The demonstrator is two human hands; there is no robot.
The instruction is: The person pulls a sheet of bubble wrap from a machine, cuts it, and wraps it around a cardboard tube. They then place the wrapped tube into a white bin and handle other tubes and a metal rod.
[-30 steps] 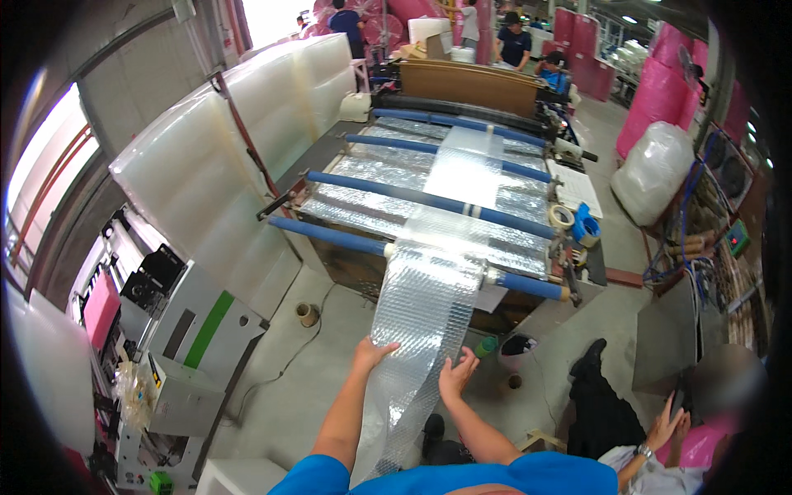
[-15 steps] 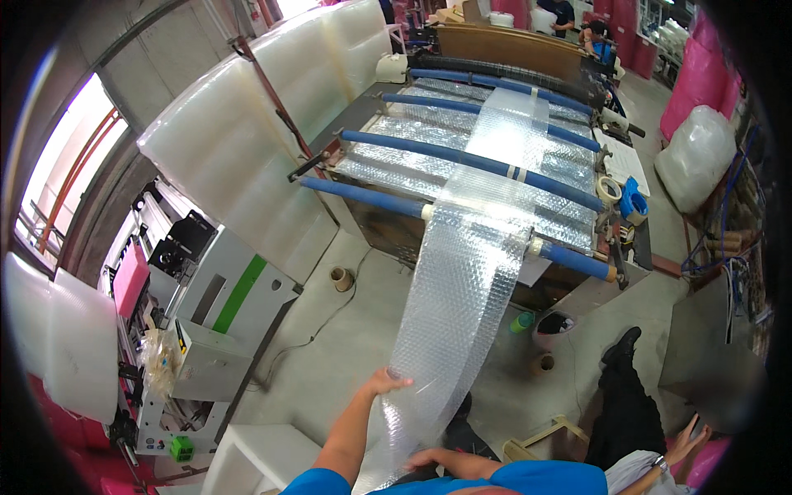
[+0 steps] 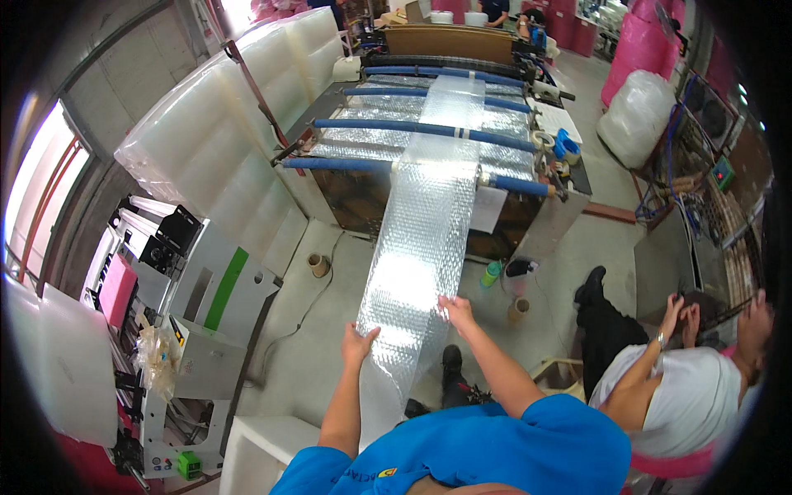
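Note:
A long strip of clear bubble wrap [image 3: 417, 223] runs from the machine's rollers down toward my body. My left hand [image 3: 358, 342] is closed on its left edge, thumb laid over the film. On the opposite edge and a little farther off, my right hand [image 3: 456, 312] pinches the film too. Between my hands the strip stretches fairly flat and shines with glare. Below them it narrows and folds, and its lower end is hidden by my blue shirt. Blue rollers [image 3: 338, 163] lie across the machine, with the strip passing over the nearest one.
Left stands a grey-and-white machine [image 3: 210, 289] with a green stripe. Cardboard cores [image 3: 318, 265] and a green bottle [image 3: 491, 274] stand on the floor. A seated person in a white shirt [image 3: 689, 396] is close on my right. Large wrapped white rolls [image 3: 223, 140] line the left wall.
My right hand has come up from near my body and taken the strip's right edge. My left hand has shifted left and slightly up. The view has turned, and the seated person shows more fully.

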